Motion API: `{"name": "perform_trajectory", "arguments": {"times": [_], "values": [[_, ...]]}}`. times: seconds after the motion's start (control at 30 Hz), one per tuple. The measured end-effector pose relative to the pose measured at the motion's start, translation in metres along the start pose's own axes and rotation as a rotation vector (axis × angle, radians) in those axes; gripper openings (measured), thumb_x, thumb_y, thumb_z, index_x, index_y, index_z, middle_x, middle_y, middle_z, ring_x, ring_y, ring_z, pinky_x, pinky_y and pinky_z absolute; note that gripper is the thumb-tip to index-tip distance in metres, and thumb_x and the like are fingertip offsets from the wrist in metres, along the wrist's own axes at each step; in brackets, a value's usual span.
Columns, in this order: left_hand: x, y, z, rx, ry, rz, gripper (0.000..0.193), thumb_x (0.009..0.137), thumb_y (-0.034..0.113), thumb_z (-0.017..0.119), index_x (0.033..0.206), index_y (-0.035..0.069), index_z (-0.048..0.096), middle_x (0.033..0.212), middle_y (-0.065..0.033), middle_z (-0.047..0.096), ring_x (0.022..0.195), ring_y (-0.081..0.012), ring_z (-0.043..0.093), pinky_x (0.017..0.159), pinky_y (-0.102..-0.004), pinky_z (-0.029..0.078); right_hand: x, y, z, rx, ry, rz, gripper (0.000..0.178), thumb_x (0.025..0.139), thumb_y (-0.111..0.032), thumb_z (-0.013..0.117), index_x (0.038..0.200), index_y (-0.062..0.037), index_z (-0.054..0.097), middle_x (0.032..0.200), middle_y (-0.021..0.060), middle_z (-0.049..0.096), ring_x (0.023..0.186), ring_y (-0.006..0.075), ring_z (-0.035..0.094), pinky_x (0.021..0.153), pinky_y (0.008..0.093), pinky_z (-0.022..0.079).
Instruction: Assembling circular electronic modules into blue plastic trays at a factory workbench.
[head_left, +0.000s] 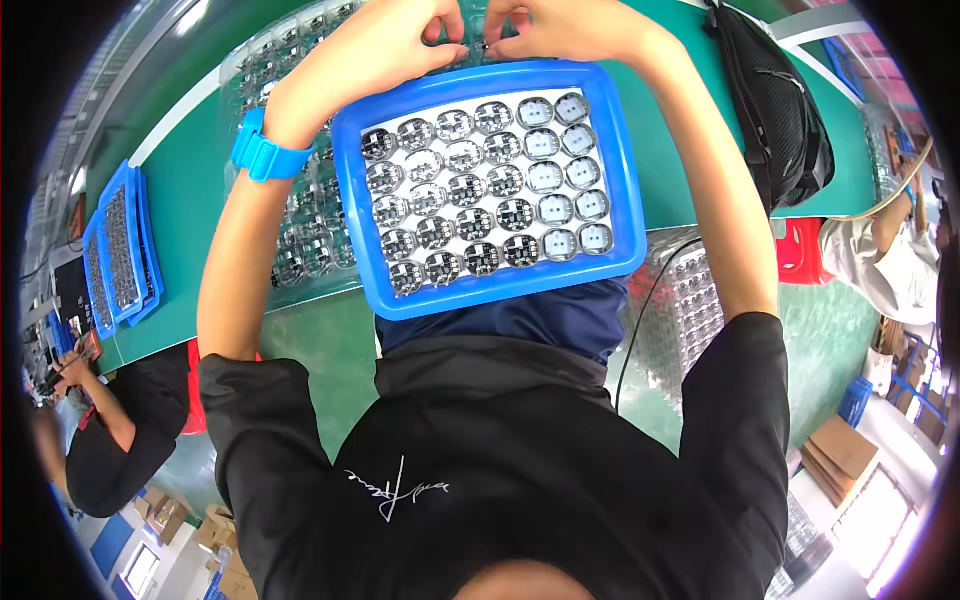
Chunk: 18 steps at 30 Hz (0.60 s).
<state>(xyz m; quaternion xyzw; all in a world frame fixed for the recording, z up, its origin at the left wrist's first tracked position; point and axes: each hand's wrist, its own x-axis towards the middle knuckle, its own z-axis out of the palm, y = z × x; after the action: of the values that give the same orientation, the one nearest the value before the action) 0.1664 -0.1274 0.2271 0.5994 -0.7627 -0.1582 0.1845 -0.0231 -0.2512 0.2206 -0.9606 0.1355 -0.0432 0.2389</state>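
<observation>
At the top edge of the view, my left hand (pixel 415 38) and my right hand (pixel 560 32) face each other over the far rim of a blue tray (pixel 350 210). Fingers and thumb are curled together on both, and whatever they pinch is too small and hidden to name. Inside the tray, rows of small rounded metallic parts (pixel 467 190) lie on a white liner. The two right-hand columns hold paler, whitish parts (pixel 545 176). Under my left forearm, a clear plastic tray (pixel 335 285) carries more of the metallic parts. A blue band (pixel 265 150) circles my left wrist.
The green table (pixel 190 240) carries stacked blue trays (pixel 125 250) at the left and a black bag (pixel 770 110) at the right. A dark cable (pixel 640 320) hangs by clear trays (pixel 695 300) below the edge. Other people sit left and right, one with a hand (pixel 72 368) showing.
</observation>
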Motion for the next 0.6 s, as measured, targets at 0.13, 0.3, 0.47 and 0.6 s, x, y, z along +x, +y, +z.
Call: {"name": "perform_trajectory", "arguments": {"times": [0.13,0.3,0.47,0.6], "values": [[0.001,-0.007,0.009,0.127,0.091,0.165,0.018,0.089,0.013,0.072,0.088,-0.004,0.07,0.087,-0.0232,0.067,0.083,-0.0379,0.068,0.074,-0.0435,0.053,-0.001,-0.006,0.003,-0.017,0.111,0.006,0.019,0.081,-0.021,0.075,0.088,-0.004,0.078,0.087,0.0194,0.074,0.085,0.035,0.073,0.078,0.0449,0.056],[-0.025,0.034,-0.007,0.046,0.253,0.02,0.018,0.093,0.014,0.069,0.094,-0.003,0.068,0.089,-0.0217,0.065,0.088,-0.0386,0.066,0.08,-0.0459,0.052,-0.047,-0.032,-0.023,0.215,0.348,-0.076,0.011,0.085,-0.007,0.08,0.095,-0.0018,0.079,0.083,0.0116,0.066,0.075,0.0243,0.064,0.068,0.0356,0.049],[-0.048,0.05,0.01,0.016,0.287,0.193,0.012,0.093,0.01,0.073,0.096,0.001,0.065,0.111,-0.0093,0.065,0.104,-0.0295,0.062,0.094,-0.0379,0.048,-0.095,-0.025,-0.015,0.16,0.308,-0.181,0.014,0.087,-0.007,0.079,0.101,-0.0049,0.08,0.104,0.0116,0.068,0.093,0.0249,0.067,0.081,0.0349,0.054],[-0.054,0.056,0.019,-0.033,0.269,0.223,0.011,0.092,0.007,0.073,0.098,0.002,0.065,0.117,-0.0095,0.065,0.107,-0.031,0.063,0.094,-0.0406,0.05,-0.103,-0.007,-0.001,0.19,0.233,-0.184,0.015,0.083,-0.005,0.081,0.098,-0.0059,0.082,0.125,0.0124,0.067,0.115,0.0278,0.066,0.094,0.0383,0.056]]}}
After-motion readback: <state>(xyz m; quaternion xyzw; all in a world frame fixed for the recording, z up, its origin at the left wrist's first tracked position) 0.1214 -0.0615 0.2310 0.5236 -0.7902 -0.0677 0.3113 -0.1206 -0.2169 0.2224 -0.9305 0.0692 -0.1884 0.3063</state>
